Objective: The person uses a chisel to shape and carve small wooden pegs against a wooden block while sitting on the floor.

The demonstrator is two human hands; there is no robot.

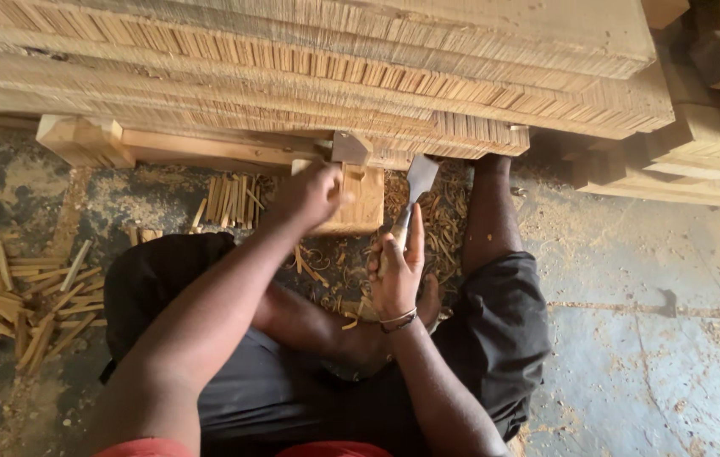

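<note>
Knees bent, I sit on the concrete floor [631,355] in dark shorts, one bare foot tucked under me and the other leg stretched toward the stacked timber. No package, label or sign shows anywhere near me. My right hand [397,272], a band at its wrist, is wrapped around the handle of a chisel [415,188], whose broad flat blade points up and away from me, just right of the wooden block [360,201]. My left hand [307,196] is clenched over the near left corner of that block, covering part of it, so I cannot tell whether the fingers hold anything besides the wood. The block lies flat between my two hands, close to the chisel blade but not touching it. Curled shavings [339,271] litter the floor around the block and my foot. Short wooden sticks [228,199] lie in a small bunch just left of the block, and a bigger scatter of them [25,309] lies well off to my left. Beyond the block a wooden beam [165,145] runs across, and above it rises a stack of thick planks [309,59], their rough sawn ends facing me.
</note>
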